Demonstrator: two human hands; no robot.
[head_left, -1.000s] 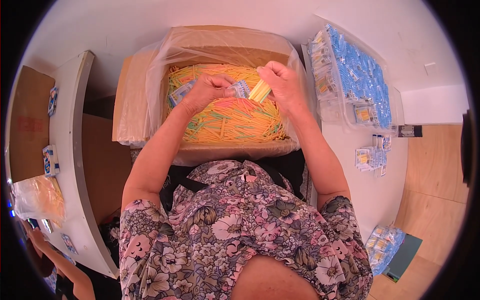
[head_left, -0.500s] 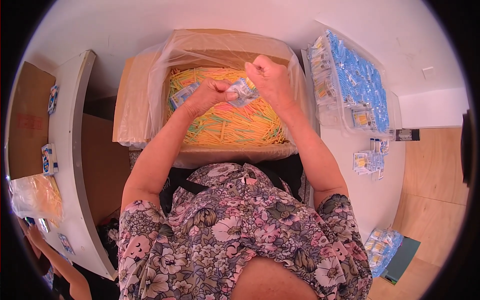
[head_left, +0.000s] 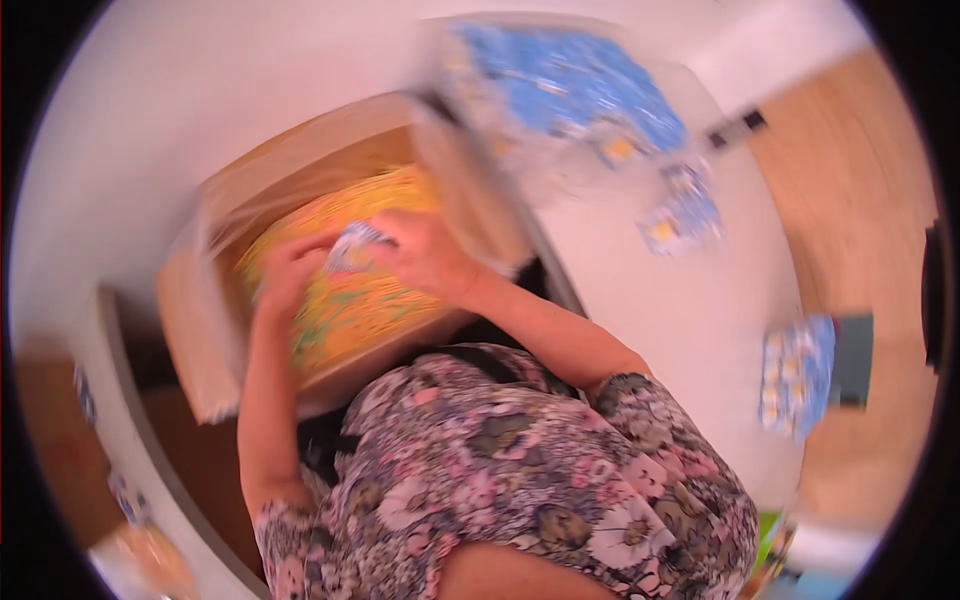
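Both my hands are over an open cardboard box lined with clear plastic (head_left: 300, 165), and motion blurs them. Between them is a small clear plastic packet with blue-and-white print (head_left: 352, 248). My right hand (head_left: 428, 255) is closed on the packet's right side, fingers bent round it. At its left edge, the fingers of my left hand (head_left: 287, 272) are drawn together on it. Below lie masses of thin yellow, orange and green sticks (head_left: 375, 315), filling the box's bottom. Blur hides whether anything is inside the packet.
On the white table (head_left: 640, 310) at right stands a clear bin of blue packets (head_left: 580, 80). Several loose packets (head_left: 680, 215) lie nearer, and a bundle of packets (head_left: 795, 375) sits by a dark green board (head_left: 853, 360). A white table edge (head_left: 135, 410) curves along the left.
The view has swung rightward, so box and bin appear turned and shifted left. My right hand, raised as a fist beside the packet before, has come down onto it.
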